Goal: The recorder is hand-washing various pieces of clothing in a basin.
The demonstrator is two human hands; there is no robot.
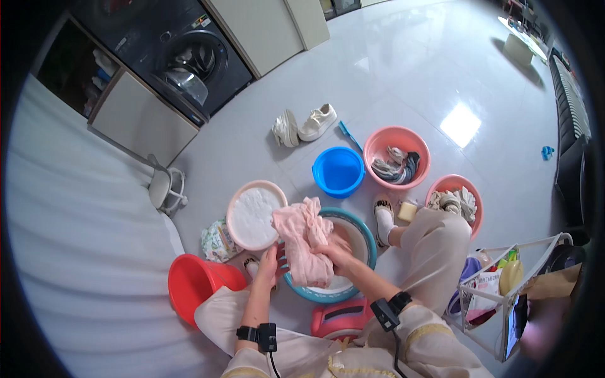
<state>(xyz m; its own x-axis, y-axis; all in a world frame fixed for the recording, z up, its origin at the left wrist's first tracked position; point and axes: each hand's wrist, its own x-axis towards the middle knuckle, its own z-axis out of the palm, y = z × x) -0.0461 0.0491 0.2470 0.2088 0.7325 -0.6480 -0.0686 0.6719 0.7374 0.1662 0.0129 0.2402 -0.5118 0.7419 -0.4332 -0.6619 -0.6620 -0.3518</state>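
Note:
A bunched wet-looking pink cloth garment (305, 245) hangs over a teal-rimmed basin (364, 222) on the floor before me. My right hand (338, 257) grips the garment at its right side. At its left edge, my left hand (270, 264) has its fingers apart; whether they touch the cloth is partly hidden. The basin's pale inside shows to the right of the cloth, with a blurred pinkish patch in it. Left of the garment, a pale pink basin (256, 215) is full of white suds.
A blue bucket (338, 172) stands beyond the basin. Two pink basins (397, 133) (477, 208) hold clothes. White shoes (317, 123), a blue brush (350, 134) and a yellow soap bar (407, 211) lie around. A red bucket (189, 288) tilts at left; a white rack (491, 297) stands right.

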